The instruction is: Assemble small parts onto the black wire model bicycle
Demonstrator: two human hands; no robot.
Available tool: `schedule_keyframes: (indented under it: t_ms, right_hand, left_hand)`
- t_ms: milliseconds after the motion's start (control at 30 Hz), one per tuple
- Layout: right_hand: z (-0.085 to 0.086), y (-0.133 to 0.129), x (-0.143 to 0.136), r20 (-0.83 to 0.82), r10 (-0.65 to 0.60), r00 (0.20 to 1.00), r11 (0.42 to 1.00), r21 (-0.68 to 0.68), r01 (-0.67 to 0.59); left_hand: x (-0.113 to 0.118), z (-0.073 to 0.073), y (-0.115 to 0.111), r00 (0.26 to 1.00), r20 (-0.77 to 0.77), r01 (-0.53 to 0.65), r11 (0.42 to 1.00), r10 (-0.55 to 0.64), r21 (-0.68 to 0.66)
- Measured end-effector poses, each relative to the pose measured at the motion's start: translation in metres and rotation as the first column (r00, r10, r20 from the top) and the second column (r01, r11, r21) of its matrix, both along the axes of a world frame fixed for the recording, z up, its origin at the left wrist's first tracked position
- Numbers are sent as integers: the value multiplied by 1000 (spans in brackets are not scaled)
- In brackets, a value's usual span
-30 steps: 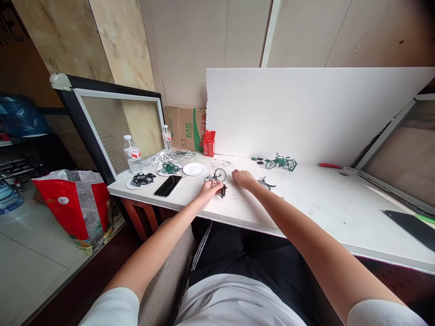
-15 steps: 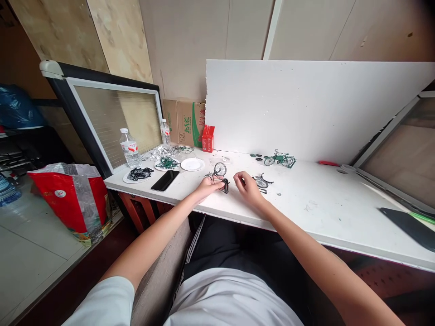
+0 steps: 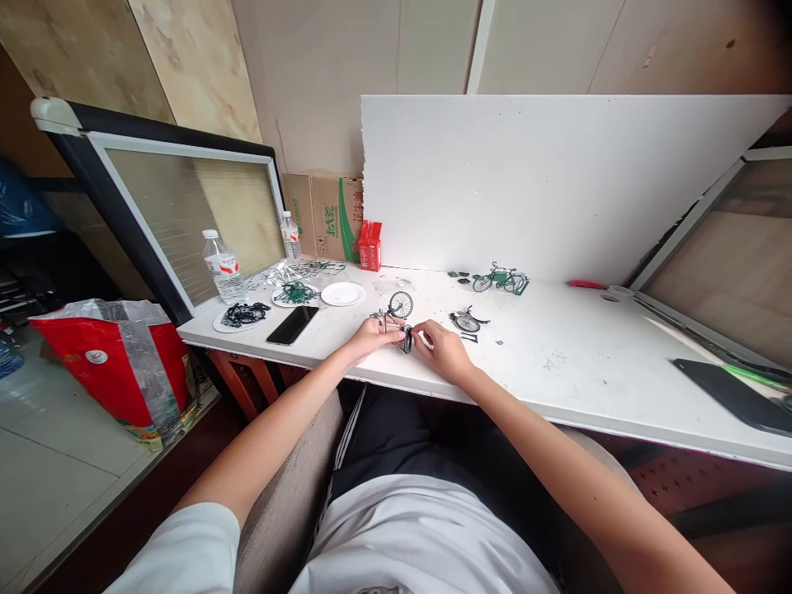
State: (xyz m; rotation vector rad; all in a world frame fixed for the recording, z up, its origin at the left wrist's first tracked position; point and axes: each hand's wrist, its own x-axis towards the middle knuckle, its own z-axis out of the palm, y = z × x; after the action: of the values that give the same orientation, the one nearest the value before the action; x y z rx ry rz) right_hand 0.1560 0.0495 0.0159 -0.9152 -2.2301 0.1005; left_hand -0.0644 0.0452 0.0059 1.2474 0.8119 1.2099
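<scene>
A small model bicycle (image 3: 401, 304), partly built, is tilted above the near part of the table, its spoked wheel pointing away from me. My left hand (image 3: 366, 338) grips its thin frame from the left, thumb laid along the frame. From the right, my right hand (image 3: 444, 351) pinches at the dark end of the bicycle nearest me; whatever lies between those fingertips is too small to make out. Right of that hand lie a loose black wheel piece (image 3: 469, 322) and a little dark bracket (image 3: 469, 337). Farther back stands a green model bicycle (image 3: 501, 279).
On the left are a phone (image 3: 293, 325), a white plate (image 3: 344, 294), a plate of black parts (image 3: 242, 316), a plate of green parts (image 3: 296, 294) and a water bottle (image 3: 225, 268). A red box (image 3: 370, 246) stands behind. At right lies a dark flat board (image 3: 733, 392).
My right hand has moved left, from beside the model bicycle to its dark near end, where the fingertips now meet it. The left hand keeps its grip. The camera view has shifted slightly.
</scene>
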Motion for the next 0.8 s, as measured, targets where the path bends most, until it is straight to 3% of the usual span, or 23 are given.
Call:
schedule_keyframes:
  t_ms: [267,800]
  right_hand:
    - [-2,-2,-1,-3,62,998,995,75,-62]
    - [-3,-4,-2,-20,81,997,996,-36,-82]
  left_hand:
    - [0,7,-5,999,-46,18,999,-19,-28]
    - [-4,-2,0,993,-115,19,992,-5,125]
